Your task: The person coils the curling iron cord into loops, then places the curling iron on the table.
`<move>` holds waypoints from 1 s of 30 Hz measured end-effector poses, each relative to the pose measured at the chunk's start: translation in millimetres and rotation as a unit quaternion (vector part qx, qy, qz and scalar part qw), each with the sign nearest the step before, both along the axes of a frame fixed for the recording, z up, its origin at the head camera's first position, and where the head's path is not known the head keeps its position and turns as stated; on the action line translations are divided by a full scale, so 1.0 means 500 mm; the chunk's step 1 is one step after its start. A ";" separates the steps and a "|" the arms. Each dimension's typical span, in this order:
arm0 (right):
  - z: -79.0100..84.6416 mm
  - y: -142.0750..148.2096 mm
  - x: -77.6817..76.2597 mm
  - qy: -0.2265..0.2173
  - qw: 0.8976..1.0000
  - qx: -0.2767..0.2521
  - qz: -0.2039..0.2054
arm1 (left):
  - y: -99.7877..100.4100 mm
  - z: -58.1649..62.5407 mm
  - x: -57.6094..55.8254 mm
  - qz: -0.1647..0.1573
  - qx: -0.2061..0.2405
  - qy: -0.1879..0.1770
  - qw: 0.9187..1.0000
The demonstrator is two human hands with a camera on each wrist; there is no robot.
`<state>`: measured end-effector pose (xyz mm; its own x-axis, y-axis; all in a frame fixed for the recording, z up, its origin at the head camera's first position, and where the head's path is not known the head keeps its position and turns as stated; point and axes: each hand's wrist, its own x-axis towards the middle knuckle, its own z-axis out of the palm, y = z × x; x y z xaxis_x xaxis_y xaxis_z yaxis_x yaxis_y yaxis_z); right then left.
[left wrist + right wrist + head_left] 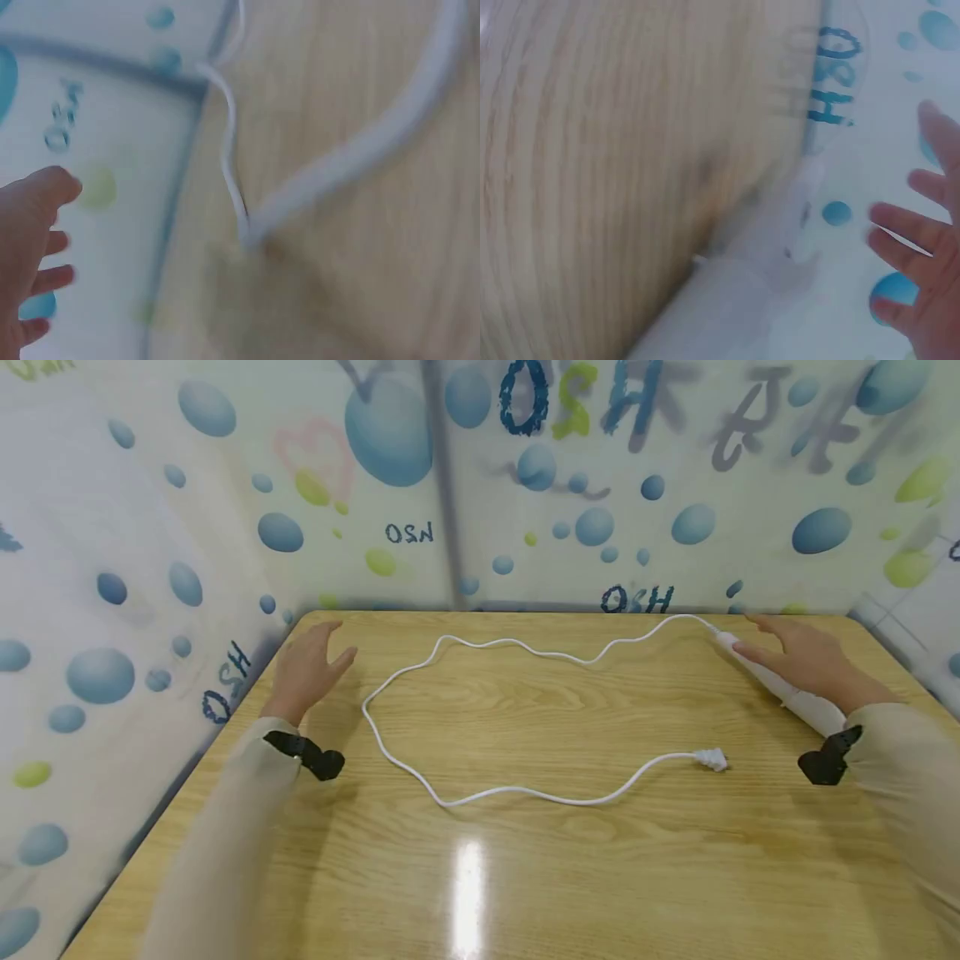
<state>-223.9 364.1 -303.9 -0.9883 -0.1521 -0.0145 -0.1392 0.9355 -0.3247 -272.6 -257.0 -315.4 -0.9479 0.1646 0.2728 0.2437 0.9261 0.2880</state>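
A long white device (813, 712) of unclear kind lies slantwise at the table's right side, partly hidden beneath my right hand (813, 662). From its far end a white cord (510, 789) runs left in a wide wavy loop and returns to a white plug (711, 760) right of centre. My right hand hovers over the device with fingers spread, holding nothing; the right wrist view shows the device's blurred body (727, 292) apart from the fingers. Left of the loop, my left hand (307, 670) is raised above the table, its fingers extended and thumb apart, with nothing in it.
The wooden table (570, 877) reaches back to a curtain-like wall (480, 485) printed with blue and green bubbles and letters. A similar printed wall (112, 760) closes off the left side. Black straps with small devices sit on both wrists.
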 end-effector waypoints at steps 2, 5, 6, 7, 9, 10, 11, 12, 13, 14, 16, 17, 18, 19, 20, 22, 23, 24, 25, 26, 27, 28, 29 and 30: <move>0.010 0.012 0.011 0.001 1.000 -0.011 0.008 | 0.046 0.016 -0.009 -0.024 0.033 0.010 0.999; 0.025 0.033 0.028 0.000 1.000 -0.020 0.014 | 0.119 0.035 -0.023 -0.061 0.090 0.007 0.994; 0.029 0.040 0.034 0.000 1.000 -0.018 0.014 | 0.144 0.040 -0.028 -0.072 0.108 0.005 0.991; 0.032 0.047 0.040 -0.003 1.000 -0.014 0.011 | 0.170 0.043 -0.035 -0.085 0.123 0.005 0.989; 0.037 0.063 0.051 -0.012 1.000 -0.004 -0.004 | 0.222 0.048 -0.047 -0.109 0.153 -0.001 0.982; 0.038 0.070 0.056 -0.020 1.000 0.000 -0.013 | 0.248 0.050 -0.052 -0.121 0.167 -0.006 0.978; 0.039 0.079 0.061 -0.025 0.999 0.007 -0.019 | 0.273 0.050 -0.058 -0.131 0.180 -0.012 0.975; 0.039 0.086 0.067 -0.027 0.999 0.013 -0.025 | 0.299 0.051 -0.062 -0.141 0.192 -0.021 0.971; 0.039 0.094 0.071 -0.028 0.999 0.020 -0.031 | 0.325 0.050 -0.066 -0.152 0.201 -0.029 0.967; 0.038 0.102 0.076 -0.027 0.999 0.025 -0.035 | 0.350 0.051 -0.067 -0.162 0.210 -0.038 0.964; 0.033 0.117 0.086 -0.030 0.998 0.023 -0.042 | 0.399 0.047 -0.073 -0.183 0.221 -0.053 0.957; 0.029 0.125 0.090 -0.033 0.998 0.022 -0.046 | 0.424 0.043 -0.075 -0.192 0.225 -0.061 0.953; 0.024 0.132 0.095 -0.035 0.998 0.019 -0.049 | 0.448 0.038 -0.076 -0.200 0.231 -0.069 0.950; 0.018 0.138 0.099 -0.037 0.998 0.016 -0.052 | 0.471 0.033 -0.077 -0.207 0.238 -0.075 0.946; 0.012 0.144 0.104 -0.038 0.998 0.013 -0.055 | 0.494 0.027 -0.077 -0.212 0.248 -0.086 0.941; -0.002 0.154 0.111 -0.039 0.998 0.004 -0.057 | 0.537 0.011 -0.077 -0.220 0.263 -0.105 0.933; -0.009 0.157 0.115 -0.037 0.998 0.002 -0.059 | 0.558 0.004 -0.074 -0.223 0.271 -0.116 0.929; -0.016 0.160 0.117 -0.033 0.998 -0.003 -0.061 | 0.577 -0.004 -0.072 -0.225 0.278 -0.126 0.925; -0.023 0.163 0.120 -0.030 0.997 -0.008 -0.064 | 0.596 -0.011 -0.071 -0.227 0.281 -0.135 0.923; -0.030 0.166 0.121 -0.027 0.997 -0.015 -0.065 | 0.613 -0.017 -0.069 -0.227 0.281 -0.143 0.921; -0.037 0.168 0.123 -0.026 0.997 -0.021 -0.067 | 0.628 -0.023 -0.068 -0.228 0.279 -0.146 0.921; -0.043 0.169 0.125 -0.028 0.997 -0.024 -0.071 | 0.642 -0.028 -0.067 -0.227 0.279 -0.151 0.921; -0.048 0.171 0.126 -0.031 0.996 -0.030 -0.073 | 0.656 -0.032 -0.067 -0.227 0.275 -0.152 0.922; -0.053 0.173 0.127 -0.037 0.996 -0.036 -0.073 | 0.668 -0.036 -0.069 -0.227 0.269 -0.152 0.924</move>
